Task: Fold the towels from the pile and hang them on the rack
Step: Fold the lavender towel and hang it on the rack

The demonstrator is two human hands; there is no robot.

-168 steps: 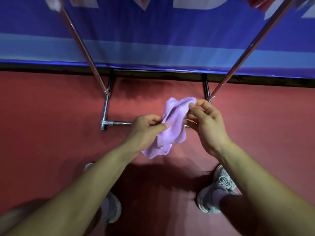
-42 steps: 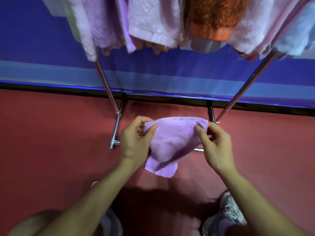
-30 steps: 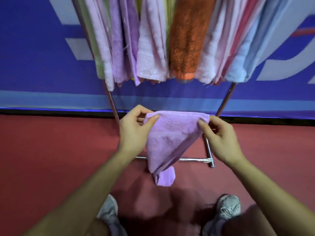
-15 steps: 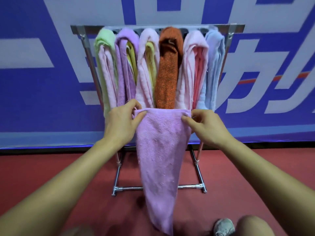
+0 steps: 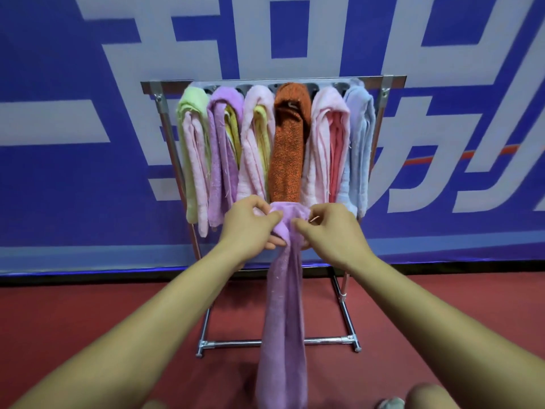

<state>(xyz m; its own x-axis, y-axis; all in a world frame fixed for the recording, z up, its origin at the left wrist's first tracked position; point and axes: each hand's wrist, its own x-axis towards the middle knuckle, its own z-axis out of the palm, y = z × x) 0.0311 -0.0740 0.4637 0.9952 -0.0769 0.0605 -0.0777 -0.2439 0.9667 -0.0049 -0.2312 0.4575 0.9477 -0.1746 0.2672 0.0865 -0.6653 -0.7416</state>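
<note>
Stands facing rack [image 5: 393,81], both forearms stretched toward it. Holds lilac towel [image 5: 284,320] in front of rack, level with the lower ends of the hanging row, not yet on the top bar. Pinches bunched top edge with left hand [image 5: 250,227], thumb pressed toward forefinger over the cloth, remaining fingers curled under the fold. Grips same edge from the other side with right hand [image 5: 333,231], thumb and forefinger closed on cloth, other fingers curled behind it; hands nearly touching. Rest of towel hanging as a narrow strip down across rack's base bar [image 5: 324,340], lower end cut off by bottom frame edge. On rack's top bar, left to right: green towel [image 5: 191,113], purple towel [image 5: 224,143], pale pink towel [image 5: 256,137], orange towel [image 5: 290,143], pink towel [image 5: 327,137], light blue towel [image 5: 359,137], packed touching side by side from post to post; short bare stubs of bar beyond each post. Red floor [image 5: 88,320] stretching wide on both sides of rack and in front of it. Blue banner [image 5: 59,202] close behind rack. Shoe tip [image 5: 390,404] at bottom frame edge, in front of rack, right side.
</note>
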